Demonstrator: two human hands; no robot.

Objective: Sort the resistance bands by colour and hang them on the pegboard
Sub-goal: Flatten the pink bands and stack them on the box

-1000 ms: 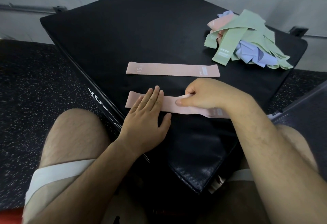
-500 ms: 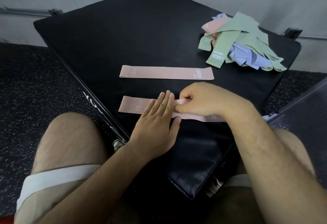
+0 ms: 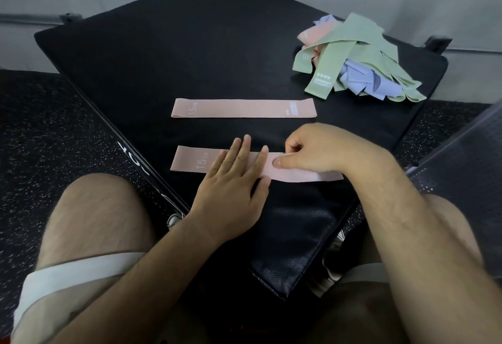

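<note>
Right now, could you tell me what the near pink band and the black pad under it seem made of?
Near pink band: likely woven elastic fabric, matte, fine weave, printed 15 LB. Black pad: probably vinyl or leatherette, pebbled grain, slight sheen.

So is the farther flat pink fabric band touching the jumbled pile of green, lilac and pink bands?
No, bare black padded mat shows between the farther pink band and the pile.

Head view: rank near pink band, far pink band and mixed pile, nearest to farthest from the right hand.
1. Near pink band, pinched by the right hand.
2. Far pink band, just beyond it.
3. Mixed pile, back right corner.
</note>
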